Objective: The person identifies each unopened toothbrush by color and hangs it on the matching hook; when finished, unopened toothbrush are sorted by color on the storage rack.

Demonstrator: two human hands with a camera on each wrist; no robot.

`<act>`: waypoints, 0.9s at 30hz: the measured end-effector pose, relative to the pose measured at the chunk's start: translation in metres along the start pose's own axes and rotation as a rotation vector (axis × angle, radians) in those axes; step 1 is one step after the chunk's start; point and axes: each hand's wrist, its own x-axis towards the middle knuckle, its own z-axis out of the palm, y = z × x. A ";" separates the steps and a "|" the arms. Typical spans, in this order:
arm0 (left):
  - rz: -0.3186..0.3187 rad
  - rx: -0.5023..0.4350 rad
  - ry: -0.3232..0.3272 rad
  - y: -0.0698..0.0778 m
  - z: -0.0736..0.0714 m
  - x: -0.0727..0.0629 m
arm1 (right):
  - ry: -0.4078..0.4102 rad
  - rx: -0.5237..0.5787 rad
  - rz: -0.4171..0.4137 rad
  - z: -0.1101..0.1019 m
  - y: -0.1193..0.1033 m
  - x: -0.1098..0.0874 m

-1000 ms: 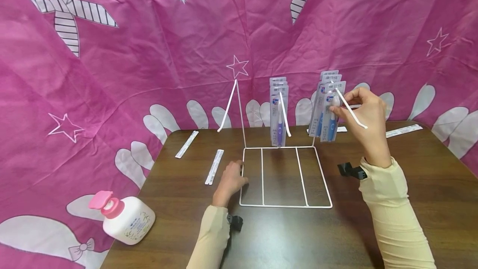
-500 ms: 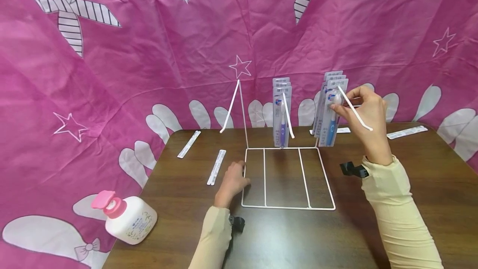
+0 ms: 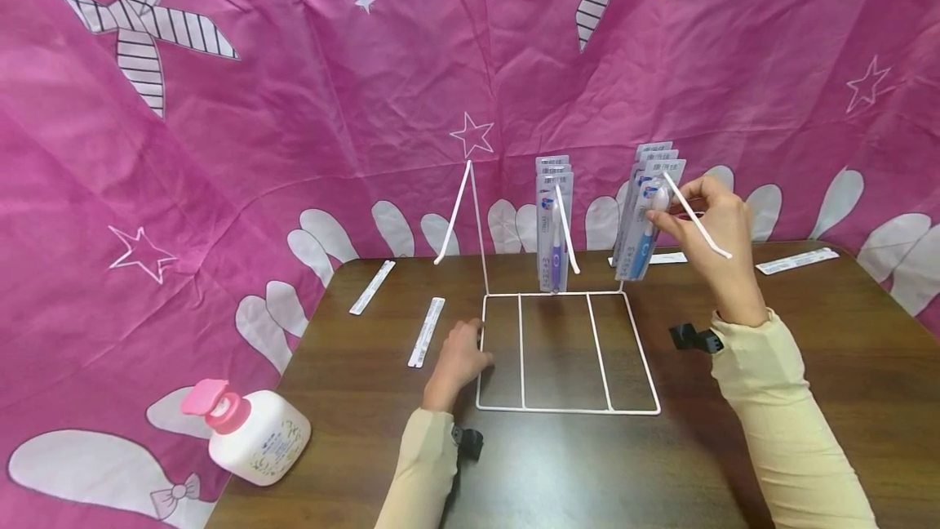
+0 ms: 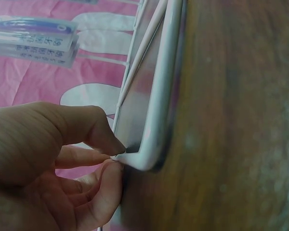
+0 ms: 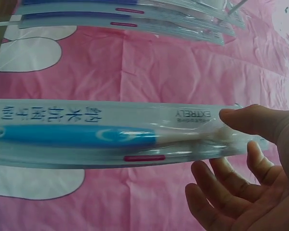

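My right hand (image 3: 716,231) pinches the front blue toothbrush pack (image 5: 77,134) near its top, thumb on the clear front and fingers behind. The pack hangs on the right hook (image 3: 698,221) of a white wire display rack (image 3: 569,411), close before other packs. At the rack's left side my left hand (image 3: 458,356) grips the base wire (image 4: 156,101) between thumb and fingers. Purple toothbrush packs (image 3: 554,239) hang one behind another on the middle hook (image 3: 567,231). The left hook (image 3: 453,215) carries nothing.
A white bottle (image 3: 260,437) with a pink pump stands at the table's left edge. White paper strips lie on the wooden table (image 3: 573,472), such as one strip (image 3: 426,333) left of the rack. A pink printed cloth (image 3: 382,80) hangs behind.
The front blue toothbrush pack, held in my right hand, has swung and shifted back against the packs behind it. My left hand stays on the rack's base. The view has shifted slightly.
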 end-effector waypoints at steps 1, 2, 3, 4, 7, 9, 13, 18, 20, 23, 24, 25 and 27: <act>-0.002 -0.005 0.000 0.000 0.000 0.001 | -0.008 0.001 0.003 0.000 0.002 -0.001; 0.001 -0.008 0.002 0.000 0.000 0.002 | -0.012 0.003 0.007 0.001 0.004 -0.002; 0.007 -0.012 0.007 0.000 0.000 0.003 | -0.016 0.007 0.012 0.001 0.006 -0.004; 0.011 -0.019 0.008 0.000 0.001 0.004 | -0.015 0.004 0.011 0.001 0.009 -0.006; 0.016 -0.036 -0.001 0.001 0.002 0.005 | -0.042 -0.017 0.010 0.000 0.025 -0.018; 0.019 -0.045 -0.011 0.002 0.003 0.005 | -0.067 -0.040 0.004 -0.001 0.036 -0.027; 0.039 -0.083 -0.014 0.001 0.004 0.004 | -0.154 -0.078 0.010 -0.002 0.057 -0.048; 0.085 -0.121 -0.031 -0.002 -0.002 0.006 | -0.241 -0.134 -0.004 -0.003 0.073 -0.062; 0.096 -0.125 -0.065 0.000 -0.007 0.007 | -0.268 -0.165 -0.030 -0.004 0.078 -0.064; 0.124 -0.130 -0.118 0.001 -0.015 0.011 | -0.313 -0.203 -0.062 -0.007 0.083 -0.063; 0.130 -0.130 -0.134 0.002 -0.018 0.012 | -0.329 -0.217 -0.073 -0.007 0.085 -0.062; 0.135 -0.126 -0.147 0.003 -0.022 0.013 | -0.347 -0.234 -0.085 -0.008 0.087 -0.061; 0.163 -0.094 -0.152 0.003 -0.030 0.016 | -0.383 -0.266 -0.113 -0.008 0.091 -0.060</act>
